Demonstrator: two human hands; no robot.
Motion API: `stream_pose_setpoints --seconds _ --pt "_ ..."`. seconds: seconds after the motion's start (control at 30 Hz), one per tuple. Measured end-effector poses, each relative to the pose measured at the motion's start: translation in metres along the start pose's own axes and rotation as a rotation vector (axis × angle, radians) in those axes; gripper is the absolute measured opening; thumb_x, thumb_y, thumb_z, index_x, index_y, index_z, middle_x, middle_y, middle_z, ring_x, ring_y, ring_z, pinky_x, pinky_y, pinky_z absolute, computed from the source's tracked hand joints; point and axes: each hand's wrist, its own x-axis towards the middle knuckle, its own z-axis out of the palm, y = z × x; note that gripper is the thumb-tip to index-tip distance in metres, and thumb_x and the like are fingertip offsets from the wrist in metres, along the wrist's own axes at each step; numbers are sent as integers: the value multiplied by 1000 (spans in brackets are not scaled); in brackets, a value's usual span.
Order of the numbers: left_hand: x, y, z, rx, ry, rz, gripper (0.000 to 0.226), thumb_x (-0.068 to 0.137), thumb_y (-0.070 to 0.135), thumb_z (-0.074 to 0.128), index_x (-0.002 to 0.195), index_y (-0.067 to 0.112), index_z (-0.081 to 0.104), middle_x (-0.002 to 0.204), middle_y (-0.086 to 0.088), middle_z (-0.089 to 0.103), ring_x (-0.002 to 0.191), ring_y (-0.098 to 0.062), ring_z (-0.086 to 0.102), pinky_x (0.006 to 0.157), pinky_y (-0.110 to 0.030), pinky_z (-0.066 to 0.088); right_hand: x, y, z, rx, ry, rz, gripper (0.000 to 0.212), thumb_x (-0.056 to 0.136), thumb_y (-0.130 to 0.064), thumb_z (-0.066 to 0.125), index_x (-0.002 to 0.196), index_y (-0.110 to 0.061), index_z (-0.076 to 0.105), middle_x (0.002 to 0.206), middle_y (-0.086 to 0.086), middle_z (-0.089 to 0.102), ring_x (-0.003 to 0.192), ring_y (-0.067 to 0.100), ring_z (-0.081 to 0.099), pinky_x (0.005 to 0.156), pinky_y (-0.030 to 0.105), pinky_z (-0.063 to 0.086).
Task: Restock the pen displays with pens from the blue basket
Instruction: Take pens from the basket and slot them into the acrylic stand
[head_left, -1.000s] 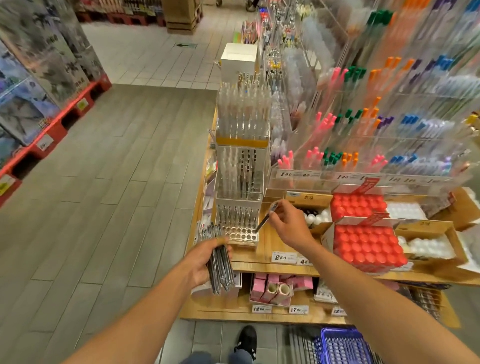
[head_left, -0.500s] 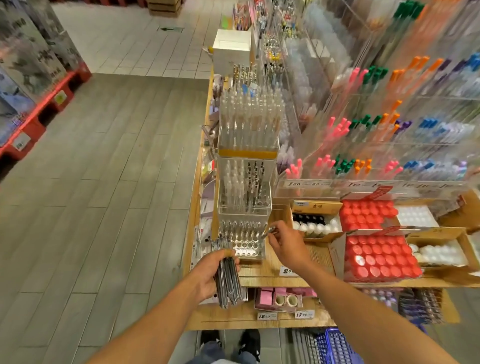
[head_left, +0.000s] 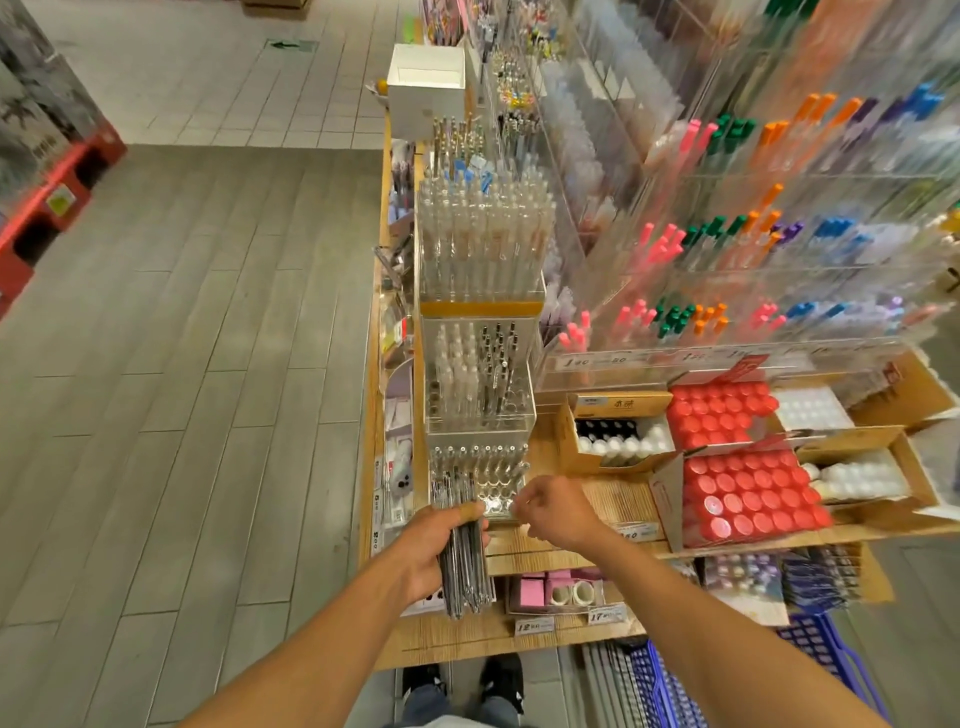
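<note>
My left hand grips a thick bundle of silver-grey pens, held upright in front of the shelf edge. My right hand hovers just to the right, with thumb and fingers curled together at the front right corner of the lowest clear pen display. I see no pen in that hand. That display holds rows of the same silver pens at its back, with open holes at the front. Above it stand a half-filled middle display and a full top display. The blue basket sits on the floor at the lower right.
Cardboard trays of red-capped bottles and white-capped bottles fill the wooden shelf to the right. Tall acrylic racks of coloured pens rise behind. A lower shelf holds pink boxes. The grey floor aisle lies left.
My right hand set its single pen into the lowest display and drew back toward the bundle. My left hand with the bundle rose closer to the display. The camera tilted down.
</note>
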Motion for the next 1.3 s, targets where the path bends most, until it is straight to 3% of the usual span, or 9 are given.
stream_pose_setpoints --seconds 0.13,0.23,0.37,0.5,0.6,0.8,1.0,1.13,1.3 --pt "-2 -1 6 102 -36 9 65 72 19 80 126 -10 59 94 -20 68 76 -26 63 72 -41 55 -20 -26 0 398 -171 -31 23 92 -26 65 97 -3 65 77 3 69 59 10 61 53 21 48" --pt "-5 -1 9 65 -37 31 74 77 7 78 139 -11 42 118 -32 65 81 -30 66 66 -41 58 -22 -41 3 450 -135 -16 23 92 -22 65 101 -2 62 75 4 65 56 10 58 52 22 47" --pt "-10 -2 9 58 -15 54 85 77 4 78 146 -9 29 123 -35 62 84 -32 66 62 -42 59 -22 -45 5 465 -150 -11 8 92 -14 65 93 -7 61 70 5 63 52 10 56 50 22 48" --pt "-14 -3 9 75 -23 52 74 73 3 79 136 -14 44 110 -34 65 73 -29 65 63 -40 59 -26 -45 6 310 -133 -54 8 91 -15 66 94 -11 59 63 -1 65 51 9 57 48 21 46" --pt "-13 -5 8 37 -3 52 65 80 0 76 135 -13 45 90 -23 72 64 -24 67 54 -35 58 -26 -47 -1 292 -95 -64 8 95 -10 58 89 -15 57 71 5 61 61 16 57 61 32 50" --pt "-14 -5 -2 12 -1 31 31 81 3 73 110 -7 65 84 -15 69 71 -21 66 62 -33 55 -15 -44 -36 83 246 -235 10 97 -19 53 97 -23 44 89 5 61 78 21 61 70 37 53" --pt "-10 -10 -5 -6 36 21 46 82 0 71 124 -13 58 87 -18 69 73 -24 67 61 -36 57 -3 -30 -29 -153 270 -363 13 97 -22 53 94 -26 41 77 -6 54 65 10 52 54 24 41" --pt "-11 -11 -2 -23 46 30 63 76 -1 75 132 -10 49 94 -21 69 73 -25 69 59 -37 58 6 -23 -21 -322 316 -402 10 96 -25 54 96 -20 45 84 -5 50 76 16 47 63 32 41" --pt "-11 -11 -1 -36 59 35 60 82 -3 70 136 -10 44 93 -22 68 73 -26 69 57 -36 58 11 -20 -13 -457 365 -434 14 92 -29 59 100 -18 57 92 -5 57 87 14 47 71 29 41"
